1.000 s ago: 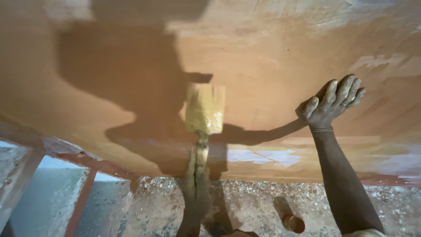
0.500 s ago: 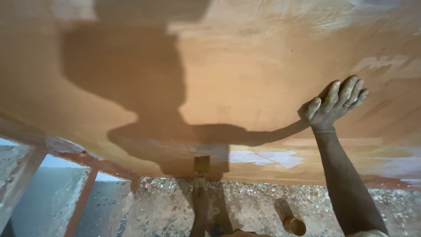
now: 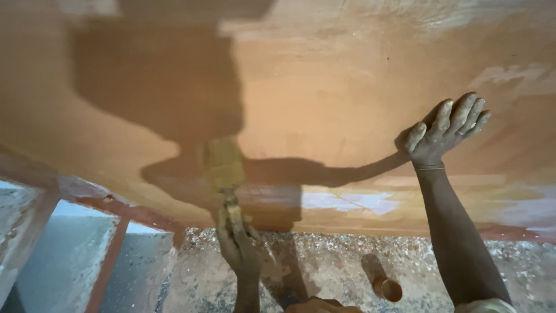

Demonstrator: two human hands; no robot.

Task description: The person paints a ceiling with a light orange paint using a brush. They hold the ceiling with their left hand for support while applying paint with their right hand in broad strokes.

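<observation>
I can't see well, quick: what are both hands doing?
Left hand: closed around a paintbrush.
Right hand: open, flat against the orange ceiling.

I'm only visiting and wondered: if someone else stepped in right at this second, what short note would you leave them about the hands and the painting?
Left hand: gripped around the handle of a wide paintbrush, bristles up against the orange-brown surface overhead.
Right hand: empty, open, fingers spread, pressed flat on that same surface, well to the right of the brush.
Done: most of the surface looks coated in orange-brown.
Left: pale, thinner patches show at the lower right and upper right.
A small round pot sits below, against the rough speckled wall.
</observation>
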